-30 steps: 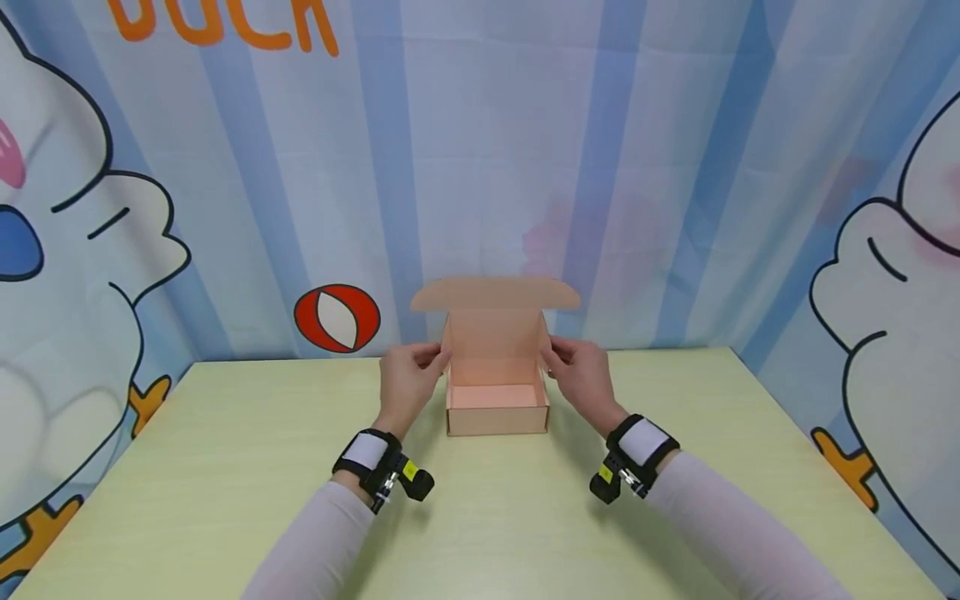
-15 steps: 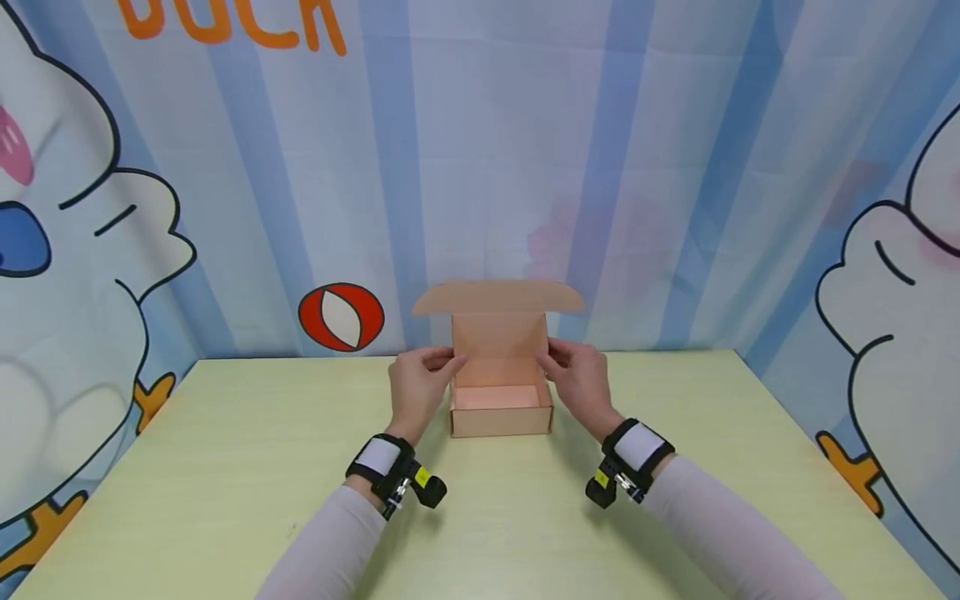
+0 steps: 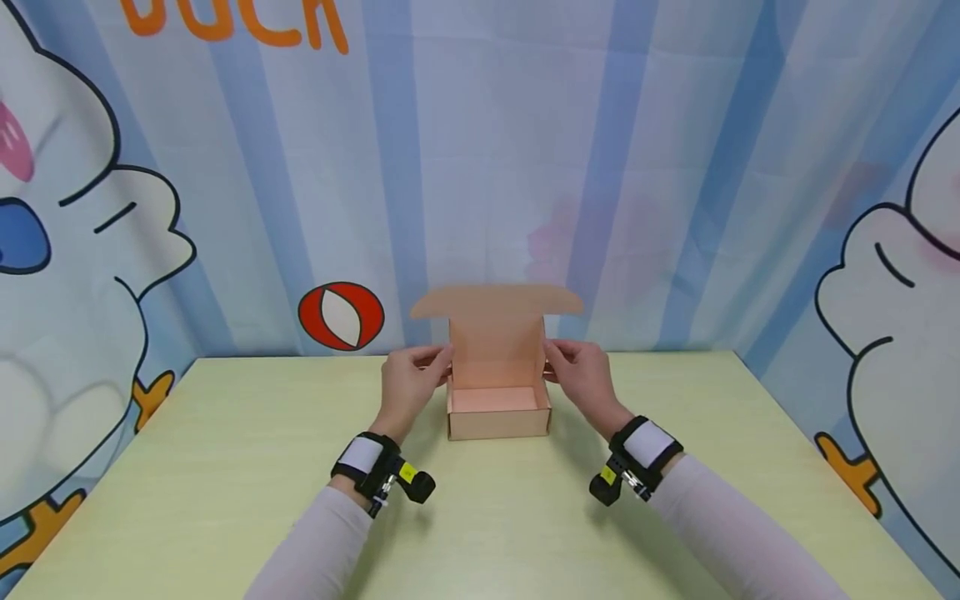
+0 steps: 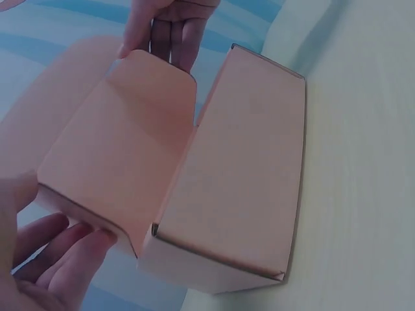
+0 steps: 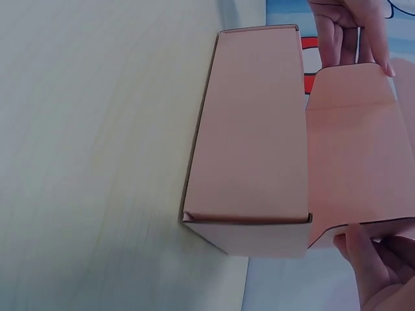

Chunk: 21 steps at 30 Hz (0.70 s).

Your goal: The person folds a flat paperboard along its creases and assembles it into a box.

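A small brown cardboard box stands on the table with its lid raised at the back. The lid's rounded front flap spreads across the top. My left hand pinches the lid's left side flap; in the left wrist view its thumb is at the fold and the fingers lie against the flap's outer face. At the opposite side my right hand holds the right side flap between thumb and fingers. Inside, the visible part of the box floor is bare.
The pale yellow table reaches back to a blue striped curtain close behind the box. Cartoon figures and a red and white ball are printed on the curtain. Each wrist carries a strapped camera.
My left hand moved inward to the right, its thumb over the flap, then back out to the left. The right hand shifted slightly outward. The lid's top edge sits a little lower.
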{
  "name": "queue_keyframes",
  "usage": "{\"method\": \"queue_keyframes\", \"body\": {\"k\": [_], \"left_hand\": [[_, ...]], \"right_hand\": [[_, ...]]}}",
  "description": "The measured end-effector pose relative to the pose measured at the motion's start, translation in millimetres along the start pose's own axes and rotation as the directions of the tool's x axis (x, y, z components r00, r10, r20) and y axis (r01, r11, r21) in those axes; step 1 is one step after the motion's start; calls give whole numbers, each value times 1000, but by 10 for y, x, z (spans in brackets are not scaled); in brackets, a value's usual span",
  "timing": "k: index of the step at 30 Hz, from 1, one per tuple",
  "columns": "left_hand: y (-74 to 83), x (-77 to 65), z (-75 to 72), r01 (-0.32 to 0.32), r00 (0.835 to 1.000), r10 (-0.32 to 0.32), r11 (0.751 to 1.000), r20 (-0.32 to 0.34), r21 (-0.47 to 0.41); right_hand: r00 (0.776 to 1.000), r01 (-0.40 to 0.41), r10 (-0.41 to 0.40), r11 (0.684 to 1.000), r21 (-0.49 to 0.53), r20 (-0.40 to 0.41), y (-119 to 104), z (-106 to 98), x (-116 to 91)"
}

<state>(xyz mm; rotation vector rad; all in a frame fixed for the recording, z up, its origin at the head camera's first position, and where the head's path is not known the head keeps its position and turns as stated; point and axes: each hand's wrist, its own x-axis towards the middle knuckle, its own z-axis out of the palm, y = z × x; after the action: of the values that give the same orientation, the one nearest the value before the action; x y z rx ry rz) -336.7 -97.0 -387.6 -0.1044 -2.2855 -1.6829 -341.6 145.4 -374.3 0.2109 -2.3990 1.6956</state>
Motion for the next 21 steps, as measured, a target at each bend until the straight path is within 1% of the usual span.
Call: {"method": "queue_keyframes", "body": {"k": [2, 5, 7, 10, 14, 18, 21], "left_hand": [[-19, 7, -34, 27, 998, -25, 999, 50, -37], [-28, 16, -87, 75, 990, -65, 994, 122, -79], [-33, 24, -118, 96, 983, -82, 992, 163, -82], [-47, 31, -156, 116, 971, -101, 991, 217, -60], [-74, 24, -184, 94, 958, -81, 995, 276, -34], [-89, 21, -196, 37, 948, -34, 999, 315, -4], [-91, 26, -206, -5, 946, -4, 1000, 326, 26]], "right_hand": [[1000, -1, 0, 1000, 25, 26, 16, -11, -5], [997, -2, -3, 998, 63, 80, 39, -41, -10], [992, -2, -8, 997, 81, 123, 48, -70, -13], [982, -11, -11, 993, 115, 190, 65, -125, -13], [968, -23, -15, 988, 149, 252, 126, -197, -16], [963, -22, -27, 984, 175, 270, 186, -254, -26], [964, -23, -27, 983, 182, 266, 203, -279, -36]]}}
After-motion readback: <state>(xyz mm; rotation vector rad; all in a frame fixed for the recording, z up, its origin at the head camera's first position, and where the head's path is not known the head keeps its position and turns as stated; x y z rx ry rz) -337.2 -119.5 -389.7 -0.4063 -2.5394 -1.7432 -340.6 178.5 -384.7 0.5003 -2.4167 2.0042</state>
